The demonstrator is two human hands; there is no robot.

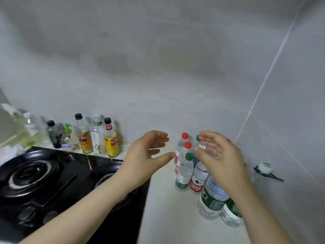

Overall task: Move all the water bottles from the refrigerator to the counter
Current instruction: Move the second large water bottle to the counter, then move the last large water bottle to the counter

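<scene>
Pale counter (163,208) ran right of the stove (52,182), with a bare strip between the stove's edge and at least seven water bottles (183,173) clustered upright by the wall corner. Six condiment bottles (83,136) lined the wall behind the stove. Both hands were empty, fingers loosely spread. The left hand (147,155) hung between stove and water bottles, the right hand (221,161) over them.

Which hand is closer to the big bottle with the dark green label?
Right. The right hand is just above the big bottle; the left hand is off to its left, by the stove.
</scene>
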